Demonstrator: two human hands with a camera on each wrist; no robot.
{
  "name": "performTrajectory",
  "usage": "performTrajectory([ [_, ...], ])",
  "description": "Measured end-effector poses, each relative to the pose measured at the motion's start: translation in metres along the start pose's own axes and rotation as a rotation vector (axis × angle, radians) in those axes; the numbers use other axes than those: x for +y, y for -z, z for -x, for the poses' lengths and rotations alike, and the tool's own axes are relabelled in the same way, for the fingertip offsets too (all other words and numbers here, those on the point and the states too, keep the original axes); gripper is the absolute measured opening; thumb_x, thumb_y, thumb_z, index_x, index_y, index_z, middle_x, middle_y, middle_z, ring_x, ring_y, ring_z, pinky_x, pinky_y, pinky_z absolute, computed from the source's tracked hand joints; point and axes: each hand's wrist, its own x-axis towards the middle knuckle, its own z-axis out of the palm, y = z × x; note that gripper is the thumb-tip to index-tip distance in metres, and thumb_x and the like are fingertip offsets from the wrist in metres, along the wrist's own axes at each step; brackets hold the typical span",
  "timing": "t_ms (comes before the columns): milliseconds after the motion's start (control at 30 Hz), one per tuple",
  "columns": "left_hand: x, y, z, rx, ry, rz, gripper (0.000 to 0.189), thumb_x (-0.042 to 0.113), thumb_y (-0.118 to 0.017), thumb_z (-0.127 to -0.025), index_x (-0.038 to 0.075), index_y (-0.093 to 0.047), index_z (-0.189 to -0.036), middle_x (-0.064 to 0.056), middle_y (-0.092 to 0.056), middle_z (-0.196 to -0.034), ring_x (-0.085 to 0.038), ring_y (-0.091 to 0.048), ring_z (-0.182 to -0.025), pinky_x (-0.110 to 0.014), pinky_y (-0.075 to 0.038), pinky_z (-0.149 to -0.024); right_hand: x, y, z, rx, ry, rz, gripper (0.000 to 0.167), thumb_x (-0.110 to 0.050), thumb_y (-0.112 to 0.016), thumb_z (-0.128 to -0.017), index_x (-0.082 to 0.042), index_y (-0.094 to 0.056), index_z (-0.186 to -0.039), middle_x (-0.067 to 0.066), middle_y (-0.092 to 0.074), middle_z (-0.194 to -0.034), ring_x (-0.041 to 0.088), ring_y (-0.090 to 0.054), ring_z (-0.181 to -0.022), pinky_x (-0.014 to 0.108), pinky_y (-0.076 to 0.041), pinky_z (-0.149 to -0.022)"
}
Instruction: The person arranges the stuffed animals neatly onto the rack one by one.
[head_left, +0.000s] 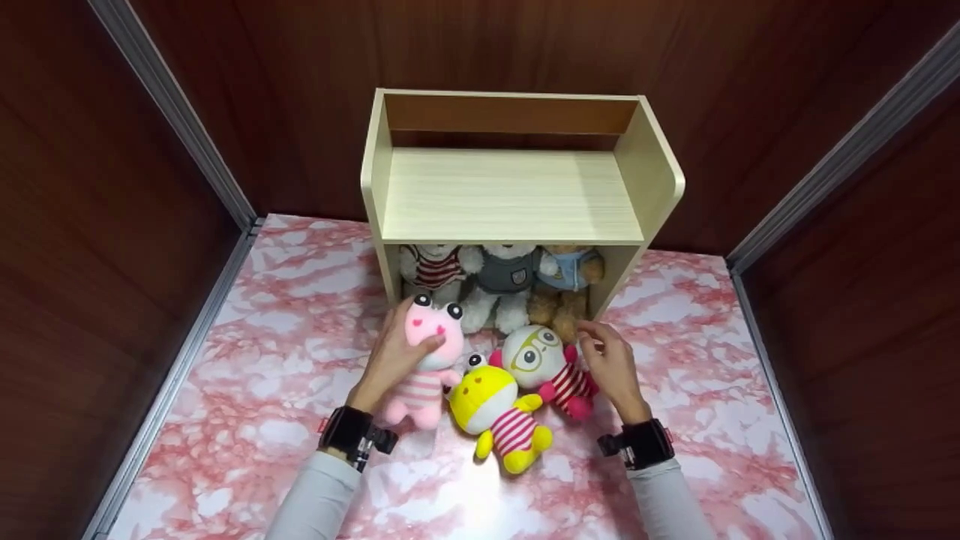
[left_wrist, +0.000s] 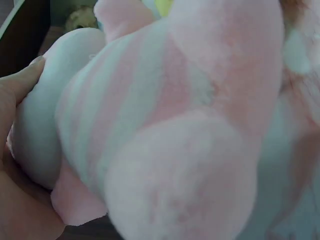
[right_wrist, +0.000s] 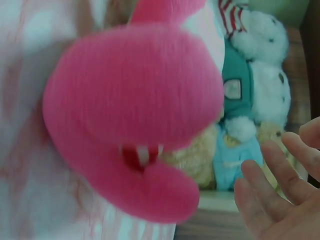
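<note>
My left hand (head_left: 395, 349) grips a pink frog plush (head_left: 427, 397) by its head, the thumb across the front. In the left wrist view the plush's striped body (left_wrist: 125, 100) fills most of the picture. Beside it lies a yellow frog plush (head_left: 484, 401) in a striped shirt. A plush with yellow glasses (head_left: 534, 358) and a red striped body lies behind that one. My right hand (head_left: 611, 364) is just right of the glasses plush, holding nothing. Its fingers (right_wrist: 282, 172) are spread loosely in the right wrist view, near the plush's pink feet (right_wrist: 135, 90).
A pale wooden shelf unit (head_left: 510, 195) stands against the back wall. Its lower compartment holds a bear in red stripes (head_left: 439, 270), a bear in grey (head_left: 506, 274) and a brown bear in blue (head_left: 570, 274). Dark panels (head_left: 97, 262) enclose the marbled pink surface (head_left: 262, 360).
</note>
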Motion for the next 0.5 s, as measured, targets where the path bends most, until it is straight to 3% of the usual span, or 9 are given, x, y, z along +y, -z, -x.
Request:
performTrajectory([
  [333,0.036,-0.028,-0.010,0.084,-0.057,0.063,0.092,0.040,-0.082,-0.088,0.009,-0.034,-0.160,-0.019,-0.049,-0.142,-0.035,-0.052,-0.122,-0.052,-0.044,-0.106,-0.025,-0.024,0.011,-0.049,0.077,-0.061,0.025,-0.009,-0.064,-0.101,-0.001,-0.074,-0.122,0.011,-0.074,-0.115,0.025,-0.070,-0.101,0.040,-0.059,-0.087],
  [500,0.045,-0.037,-0.009,0.104,-0.061,0.081,0.093,0.041,-0.082,-0.088,0.013,-0.032,-0.162,-0.016,-0.050,-0.138,-0.033,-0.055,-0.119,-0.050,-0.048,-0.102,-0.034,-0.043,0.017,-0.171,0.093,-0.122,0.028,-0.015,-0.065,-0.103,-0.002,-0.072,-0.126,0.010,-0.071,-0.122,0.024,-0.070,-0.103,0.038,-0.059,-0.089],
])
